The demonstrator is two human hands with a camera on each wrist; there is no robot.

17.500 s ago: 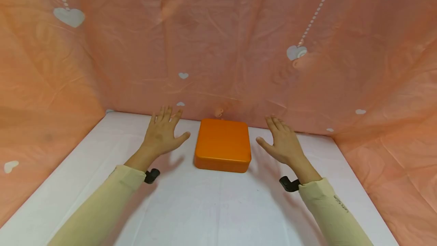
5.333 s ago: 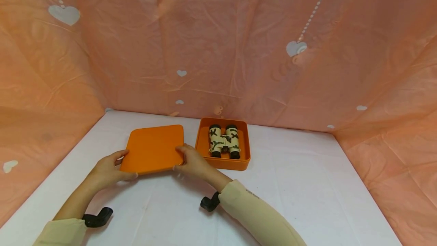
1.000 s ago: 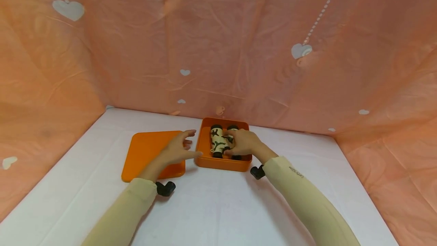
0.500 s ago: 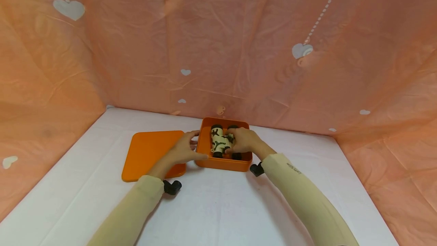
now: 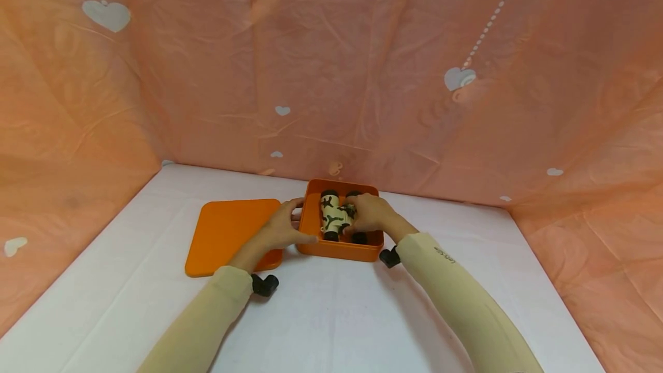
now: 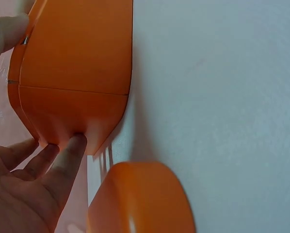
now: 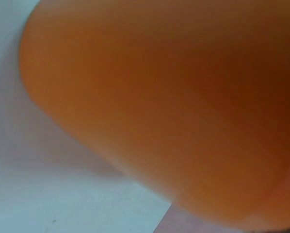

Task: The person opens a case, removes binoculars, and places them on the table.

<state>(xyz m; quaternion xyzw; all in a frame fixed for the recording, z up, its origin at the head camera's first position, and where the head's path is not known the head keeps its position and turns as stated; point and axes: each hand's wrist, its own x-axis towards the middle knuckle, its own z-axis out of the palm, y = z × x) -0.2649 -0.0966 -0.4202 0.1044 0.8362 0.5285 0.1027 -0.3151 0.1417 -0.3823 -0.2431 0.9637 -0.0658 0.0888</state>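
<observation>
Camouflage-patterned binoculars (image 5: 330, 212) lie inside an open orange box (image 5: 339, 251) near the back of the table. My right hand (image 5: 374, 213) reaches in from the right and grips their right barrel, thumb toward the front and fingers over the far side. With my left hand (image 5: 279, 228) I hold the box's front left corner. In the left wrist view the fingertips (image 6: 77, 141) press on one side wall while the thumb lies at the rim. The orange lid (image 5: 220, 235) lies flat to the left, partly under my left hand. In the right wrist view the box wall (image 7: 135, 102) fills most of the picture.
A white-covered table (image 5: 331, 315) carries the box and lid. Pink curtain (image 5: 321, 73) with pale hearts hangs close behind the box and along both sides. A black camera mount (image 5: 265, 285) sits at my left wrist, another black mount (image 5: 390, 257) at my right.
My left hand has moved right from beside the box to its corner and now touches it. The right hand stays on the binoculars. Earlier, the lid was taken off and laid to the left.
</observation>
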